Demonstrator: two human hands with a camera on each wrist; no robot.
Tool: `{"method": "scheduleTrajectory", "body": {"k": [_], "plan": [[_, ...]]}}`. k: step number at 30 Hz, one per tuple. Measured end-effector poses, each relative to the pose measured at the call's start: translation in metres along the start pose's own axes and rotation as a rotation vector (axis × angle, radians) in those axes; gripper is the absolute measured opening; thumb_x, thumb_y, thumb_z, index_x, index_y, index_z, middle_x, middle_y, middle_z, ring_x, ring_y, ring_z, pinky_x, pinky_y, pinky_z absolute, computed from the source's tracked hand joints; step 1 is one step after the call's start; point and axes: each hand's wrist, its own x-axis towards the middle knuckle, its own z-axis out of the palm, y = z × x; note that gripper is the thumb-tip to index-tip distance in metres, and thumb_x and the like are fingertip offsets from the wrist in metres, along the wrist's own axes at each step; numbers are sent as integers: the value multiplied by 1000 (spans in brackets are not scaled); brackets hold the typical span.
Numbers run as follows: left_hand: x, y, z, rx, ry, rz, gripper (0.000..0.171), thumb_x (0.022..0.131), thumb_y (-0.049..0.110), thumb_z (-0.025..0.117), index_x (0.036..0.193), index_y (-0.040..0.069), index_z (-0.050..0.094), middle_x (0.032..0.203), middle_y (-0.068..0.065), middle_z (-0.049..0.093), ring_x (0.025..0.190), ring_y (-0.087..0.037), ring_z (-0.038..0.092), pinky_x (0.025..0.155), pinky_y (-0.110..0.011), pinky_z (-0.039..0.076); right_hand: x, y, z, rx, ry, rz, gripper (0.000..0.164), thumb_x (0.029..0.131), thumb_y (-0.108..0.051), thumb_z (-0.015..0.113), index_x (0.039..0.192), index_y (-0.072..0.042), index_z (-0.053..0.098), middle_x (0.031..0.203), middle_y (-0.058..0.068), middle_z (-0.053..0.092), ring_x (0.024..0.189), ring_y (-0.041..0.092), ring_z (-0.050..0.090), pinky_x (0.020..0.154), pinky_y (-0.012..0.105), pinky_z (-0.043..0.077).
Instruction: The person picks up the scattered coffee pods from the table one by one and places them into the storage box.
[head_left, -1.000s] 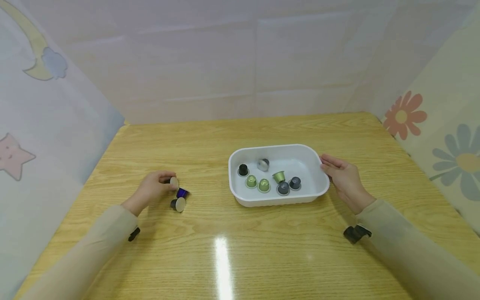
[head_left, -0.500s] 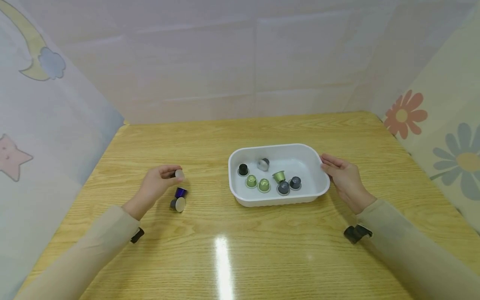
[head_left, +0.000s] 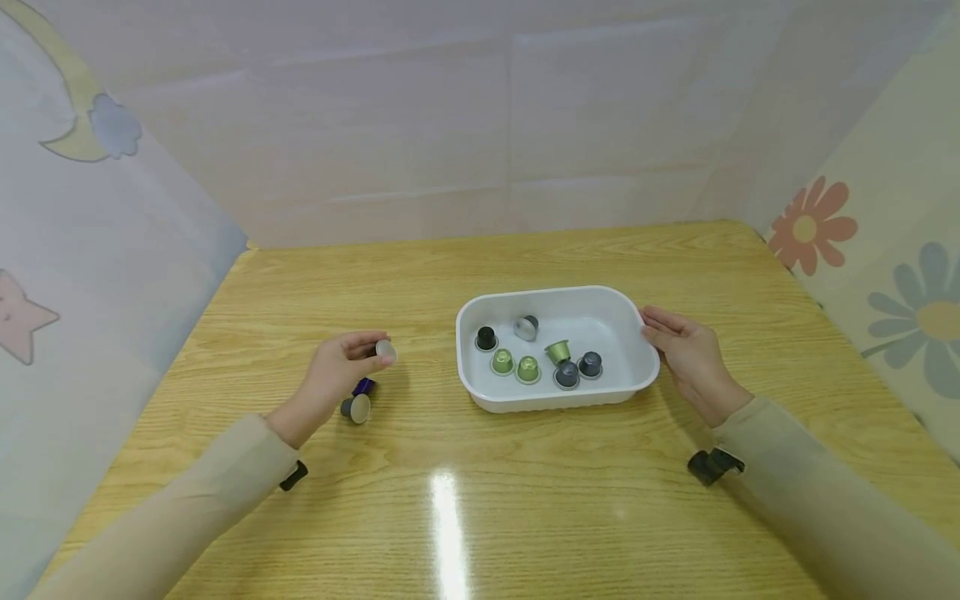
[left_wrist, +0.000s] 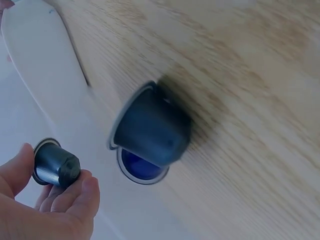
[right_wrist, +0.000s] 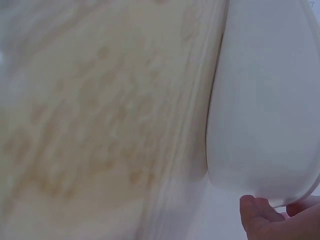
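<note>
My left hand (head_left: 335,377) pinches a dark coffee capsule (left_wrist: 56,164) between thumb and fingers, a little above the table left of the tray. Its pale lid faces the tray in the head view. Below that hand lie a dark blue capsule (head_left: 364,387), partly hidden by it, and a dark grey capsule (head_left: 358,408) on its side. With thumb and fingers at the rim, my right hand (head_left: 693,364) holds the right end of the white tray (head_left: 551,402). Inside sit a black capsule (head_left: 486,337), green capsules (head_left: 528,369), grey capsules (head_left: 590,365) and one showing its silver lid (head_left: 527,328).
The wood-grain table (head_left: 360,500) carries the tray right of its middle. A pale cloth wall (head_left: 480,125) stands behind it, with printed side walls at left and right. A black wrist strap (head_left: 716,467) shows under the right sleeve.
My left hand has lifted the dark capsule off the table and carried it right, toward the tray. The blue capsule has shifted slightly. My right hand stays at the tray's end.
</note>
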Motion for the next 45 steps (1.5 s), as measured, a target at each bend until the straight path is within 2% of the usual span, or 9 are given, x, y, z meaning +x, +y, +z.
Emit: {"method": "scheduleTrajectory", "body": {"k": [4,7,19,27,34,45], "plan": [[0,3,6,7,-2,21,50,95,13,64,140,-3,47,141,-20,50,131,-32,46,105,-43,42,0,0,-1,18,3,-5,55,97,-5,58,146,4,35,144,12,42,120,5,53,87,12,47],[-1,5,10,-6,-5,32,50,95,12,65,139,-4,48,140,-19,51,131,-31,46,106,-43,42,0,0,-1,15,6,-5,54,97,-5,58,146,4,36,145,12,42,114,0,56,86,11,48],[0,14,23,-14,-12,28,48,93,11,67,136,-4,51,138,-19,53,129,-31,49,106,-43,42,1,0,0,-17,4,2,54,98,-6,56,147,3,35,150,19,34,126,8,49,86,11,47],[0,19,30,-24,-28,68,47,92,7,67,135,-5,52,136,-20,54,127,-32,50,103,-41,44,0,0,0,-4,6,-1,55,98,-7,58,147,3,35,148,16,38,118,2,54,84,10,48],[0,24,34,-16,-44,88,47,92,9,68,135,-4,52,135,-19,55,126,-31,51,103,-41,45,0,0,0,-19,5,-6,54,98,-8,57,147,3,36,149,17,37,123,5,52,85,10,48],[1,29,47,8,-72,139,43,91,5,69,130,-6,56,130,-22,59,121,-33,56,97,-39,49,1,1,-1,-21,7,-8,54,98,-8,58,146,3,36,148,16,39,116,1,55,84,10,48]]}}
